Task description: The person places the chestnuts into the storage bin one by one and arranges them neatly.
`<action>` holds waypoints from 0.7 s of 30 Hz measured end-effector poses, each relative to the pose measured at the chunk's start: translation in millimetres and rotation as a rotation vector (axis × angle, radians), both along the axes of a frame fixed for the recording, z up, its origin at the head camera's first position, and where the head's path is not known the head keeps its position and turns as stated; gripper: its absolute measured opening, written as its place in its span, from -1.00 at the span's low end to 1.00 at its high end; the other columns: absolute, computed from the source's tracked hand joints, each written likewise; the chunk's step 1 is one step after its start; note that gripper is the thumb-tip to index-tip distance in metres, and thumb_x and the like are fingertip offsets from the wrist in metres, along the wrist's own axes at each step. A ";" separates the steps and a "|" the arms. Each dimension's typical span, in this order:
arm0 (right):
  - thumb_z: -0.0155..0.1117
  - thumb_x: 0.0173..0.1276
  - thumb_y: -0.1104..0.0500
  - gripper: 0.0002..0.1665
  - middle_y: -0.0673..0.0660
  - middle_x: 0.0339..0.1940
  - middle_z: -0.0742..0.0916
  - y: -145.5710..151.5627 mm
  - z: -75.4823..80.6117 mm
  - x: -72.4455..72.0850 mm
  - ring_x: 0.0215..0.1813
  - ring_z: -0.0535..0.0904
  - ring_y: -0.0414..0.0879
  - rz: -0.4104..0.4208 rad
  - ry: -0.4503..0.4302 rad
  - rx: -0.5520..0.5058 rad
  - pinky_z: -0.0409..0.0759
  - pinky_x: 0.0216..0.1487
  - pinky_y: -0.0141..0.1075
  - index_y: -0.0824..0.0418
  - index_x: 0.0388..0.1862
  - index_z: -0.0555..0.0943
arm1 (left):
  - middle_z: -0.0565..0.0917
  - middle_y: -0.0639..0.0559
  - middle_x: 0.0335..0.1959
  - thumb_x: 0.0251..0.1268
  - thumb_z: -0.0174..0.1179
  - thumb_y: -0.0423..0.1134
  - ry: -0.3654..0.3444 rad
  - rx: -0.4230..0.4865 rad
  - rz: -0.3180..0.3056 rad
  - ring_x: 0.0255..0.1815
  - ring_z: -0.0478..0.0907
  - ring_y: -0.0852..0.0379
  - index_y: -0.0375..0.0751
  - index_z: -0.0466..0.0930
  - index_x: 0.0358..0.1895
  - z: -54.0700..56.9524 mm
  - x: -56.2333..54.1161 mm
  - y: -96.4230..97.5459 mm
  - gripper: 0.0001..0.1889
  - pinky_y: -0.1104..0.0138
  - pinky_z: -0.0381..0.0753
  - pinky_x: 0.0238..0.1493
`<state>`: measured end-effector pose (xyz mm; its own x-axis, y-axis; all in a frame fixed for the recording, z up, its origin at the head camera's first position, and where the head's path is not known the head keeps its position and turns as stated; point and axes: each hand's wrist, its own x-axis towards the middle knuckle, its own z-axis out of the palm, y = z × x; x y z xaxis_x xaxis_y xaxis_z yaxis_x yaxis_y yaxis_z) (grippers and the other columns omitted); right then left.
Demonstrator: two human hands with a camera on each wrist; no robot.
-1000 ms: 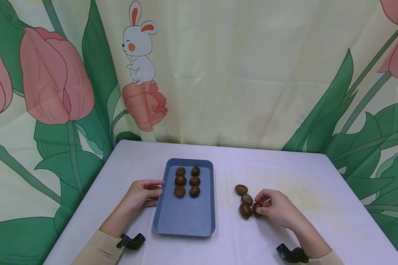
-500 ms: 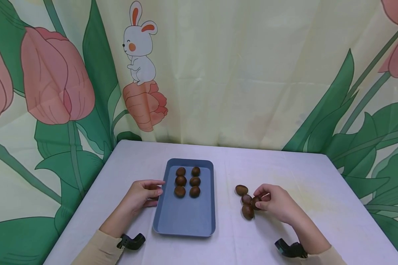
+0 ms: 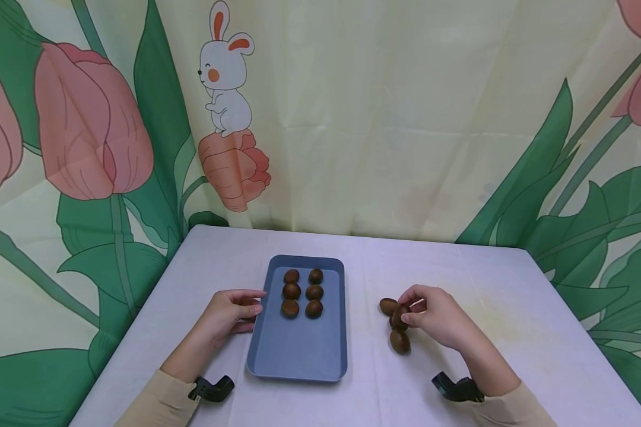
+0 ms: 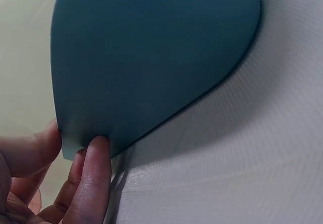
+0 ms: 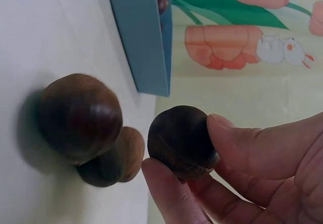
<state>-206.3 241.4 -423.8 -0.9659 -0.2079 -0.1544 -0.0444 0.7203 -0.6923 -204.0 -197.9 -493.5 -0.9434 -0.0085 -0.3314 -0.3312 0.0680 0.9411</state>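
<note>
My right hand [image 3: 435, 314] pinches a dark brown chestnut [image 5: 179, 138] between thumb and fingertips, right of the tray. In the head view it overlaps another chestnut and partly hides it. Two more loose chestnuts lie by it on the table, one behind [image 3: 388, 306] and one in front [image 3: 400, 342]. The blue-grey tray [image 3: 296, 353] bears several chestnuts [image 3: 291, 291] in two columns toward its far end. At its left rim, my left hand [image 3: 234, 311] grips the edge; in the left wrist view the fingers [image 4: 96, 168] lie against the side wall.
White cloth covers the table [image 3: 219, 255]. Behind it hangs a curtain [image 3: 368, 118] printed with tulips, a rabbit and a carrot. A black wrist camera sits on each forearm, the left one [image 3: 213, 389] near the tray's front corner.
My right hand has moved away from me and slightly left with the pinched chestnut, from beside the front chestnut to the middle one. The front chestnut shifted slightly right. My left hand and tray stay put.
</note>
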 end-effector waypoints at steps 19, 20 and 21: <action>0.49 0.40 0.29 -0.78 0.08 -0.13 0.81 -40.1 8.9 -14.5 0.00 0.72 -0.02 0.028 0.015 -0.067 0.71 -0.10 -0.22 0.12 -0.01 0.74 | 0.73 -0.08 -0.11 0.39 0.42 -0.43 -0.001 -0.003 0.007 -0.26 0.77 0.13 -0.29 0.73 0.28 -0.1 0.2 0.8 -0.59 0.20 0.87 -0.23; 0.49 0.39 0.30 -0.78 0.08 -0.13 0.81 -41.7 9.0 -15.3 0.00 0.72 -0.02 0.030 0.016 -0.070 0.71 -0.11 -0.23 0.12 -0.02 0.74 | 0.73 -0.08 -0.11 0.39 0.42 -0.43 0.000 -0.002 0.007 -0.26 0.77 0.13 -0.29 0.73 0.28 -0.2 0.1 0.7 -0.59 0.20 0.87 -0.23; 0.49 0.39 0.30 -0.78 0.08 -0.13 0.81 -43.4 9.2 -16.0 0.00 0.72 -0.02 0.031 0.016 -0.075 0.71 -0.11 -0.24 0.12 -0.02 0.74 | 0.73 -0.07 -0.11 0.39 0.43 -0.43 -0.001 -0.003 0.006 -0.26 0.77 0.13 -0.29 0.73 0.28 -0.5 -0.1 0.6 -0.59 0.20 0.87 -0.23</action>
<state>-222.3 198.1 -414.6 -0.9610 -0.2480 -0.1222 -0.0769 0.6645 -0.7434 -204.1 -197.2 -493.9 -0.9430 -0.0154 -0.3323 -0.3326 0.0684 0.9406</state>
